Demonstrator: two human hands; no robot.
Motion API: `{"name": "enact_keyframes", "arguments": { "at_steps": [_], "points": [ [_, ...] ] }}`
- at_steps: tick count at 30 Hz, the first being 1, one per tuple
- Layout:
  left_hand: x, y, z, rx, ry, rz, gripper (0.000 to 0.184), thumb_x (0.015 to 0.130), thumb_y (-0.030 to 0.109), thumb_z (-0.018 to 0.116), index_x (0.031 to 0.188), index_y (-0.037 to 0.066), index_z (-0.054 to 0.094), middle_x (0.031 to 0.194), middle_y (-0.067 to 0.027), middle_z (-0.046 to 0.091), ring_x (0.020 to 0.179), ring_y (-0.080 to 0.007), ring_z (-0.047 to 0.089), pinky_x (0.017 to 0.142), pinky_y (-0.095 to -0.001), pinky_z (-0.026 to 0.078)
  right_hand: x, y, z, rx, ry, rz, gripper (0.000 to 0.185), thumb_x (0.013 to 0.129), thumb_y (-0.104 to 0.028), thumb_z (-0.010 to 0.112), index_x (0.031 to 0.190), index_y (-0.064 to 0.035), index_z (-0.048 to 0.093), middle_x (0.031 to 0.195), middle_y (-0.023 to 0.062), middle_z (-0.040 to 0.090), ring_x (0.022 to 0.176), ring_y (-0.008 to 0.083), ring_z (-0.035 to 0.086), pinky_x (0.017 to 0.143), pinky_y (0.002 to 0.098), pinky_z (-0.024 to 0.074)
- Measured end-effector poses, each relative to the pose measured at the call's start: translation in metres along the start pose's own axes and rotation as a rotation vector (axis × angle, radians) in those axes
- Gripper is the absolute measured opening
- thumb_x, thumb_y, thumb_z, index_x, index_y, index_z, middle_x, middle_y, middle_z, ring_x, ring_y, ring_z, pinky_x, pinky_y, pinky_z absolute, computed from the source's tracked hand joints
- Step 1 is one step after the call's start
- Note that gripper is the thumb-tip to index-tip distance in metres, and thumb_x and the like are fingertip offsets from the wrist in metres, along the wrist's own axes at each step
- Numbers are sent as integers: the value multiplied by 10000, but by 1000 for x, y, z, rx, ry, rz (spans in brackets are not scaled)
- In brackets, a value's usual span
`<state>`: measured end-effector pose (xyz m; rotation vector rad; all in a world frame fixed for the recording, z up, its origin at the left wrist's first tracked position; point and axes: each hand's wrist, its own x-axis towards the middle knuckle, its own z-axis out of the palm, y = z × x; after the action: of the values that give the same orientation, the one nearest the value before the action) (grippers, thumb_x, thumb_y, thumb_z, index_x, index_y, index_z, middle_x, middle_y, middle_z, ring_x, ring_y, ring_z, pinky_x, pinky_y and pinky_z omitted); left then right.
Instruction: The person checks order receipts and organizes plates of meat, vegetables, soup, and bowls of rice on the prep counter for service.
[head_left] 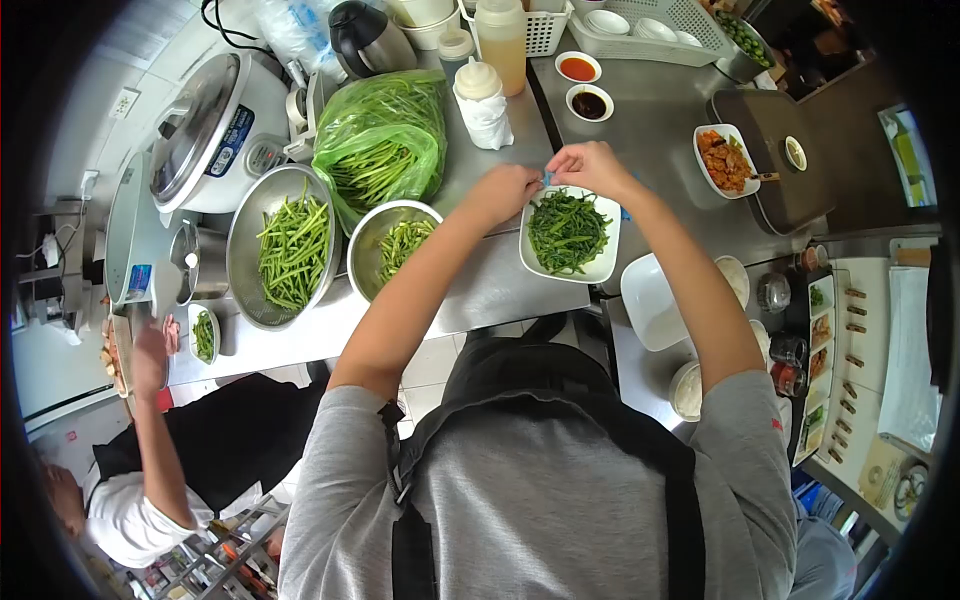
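Note:
A square white dish (534, 262) of cooked green leafy stems (568, 232) stands on the steel counter in front of me. At its far left corner my left hand (508, 190) is closed, fingers bent down by the rim. My right hand (588, 168) pinches over the far rim, close to the left. Between the two hands shows a small scrap of blue material (547, 178), too small to name. More blue shows beside the dish's right edge, partly hidden by my right forearm. An empty square white dish (652, 300) lies to the right, partly under that arm.
On the left are a steel colander (240, 285) and bowl (362, 262) of cut green stems, a green bag (385, 130) of vegetables and a rice cooker (215, 135). Sauce bowls (590, 103) and a dish of reddish food (726, 160) sit right. A co-worker (150, 470) works at far left.

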<state>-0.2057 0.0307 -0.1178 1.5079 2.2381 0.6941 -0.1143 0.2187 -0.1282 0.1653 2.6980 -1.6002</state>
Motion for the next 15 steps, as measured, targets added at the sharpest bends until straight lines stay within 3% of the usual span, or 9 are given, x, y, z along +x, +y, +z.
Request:
{"name": "enact_keyframes", "arguments": {
  "at_steps": [1, 6, 10, 13, 15],
  "points": [
    [1, -3, 3, 19, 18, 30, 195, 866, 208, 535, 929, 54, 637, 685, -168, 621, 672, -343, 619, 661, -439, 479, 1, -9, -2, -46, -21, 34, 233, 668, -84, 748, 892, -51, 690, 733, 92, 679, 669, 147, 645, 632, 287, 513],
    [1, -2, 4, 59, 22, 47, 215, 858, 205, 529, 992, 71, 632, 848, -205, 633, 791, -382, 607, 718, -473, 475, 1, -17, -2, -256, -35, -43, 243, 618, -147, 779, 813, -47, 672, 694, 101, 666, 632, 180, 650, 604, 295, 511],
    [-6, 4, 6, 102, 10, 20, 223, 860, 214, 522, 1001, 87, 638, 834, -192, 639, 782, -369, 614, 722, -473, 480, -9, -9, 0, -413, 11, -1, 278, 600, -203, 788, 810, -57, 678, 652, 99, 649, 607, 206, 638, 599, 299, 509],
    [-12, 5, 8, 133, 11, -9, 224, 860, 217, 521, 1001, 92, 643, 833, -183, 644, 780, -362, 620, 727, -474, 483, -20, -17, -6, -395, 0, 126, 285, 619, -214, 796, 820, -51, 676, 630, 72, 635, 590, 155, 616, 592, 274, 498],
    [-12, 6, 6, 167, -5, -33, 222, 860, 219, 523, 997, 94, 646, 828, -178, 647, 779, -357, 623, 728, -473, 485, -25, -11, -13, -328, -7, 60, 290, 620, -245, 796, 810, -58, 682, 641, 80, 645, 604, 174, 633, 596, 295, 500]
  ]
}}
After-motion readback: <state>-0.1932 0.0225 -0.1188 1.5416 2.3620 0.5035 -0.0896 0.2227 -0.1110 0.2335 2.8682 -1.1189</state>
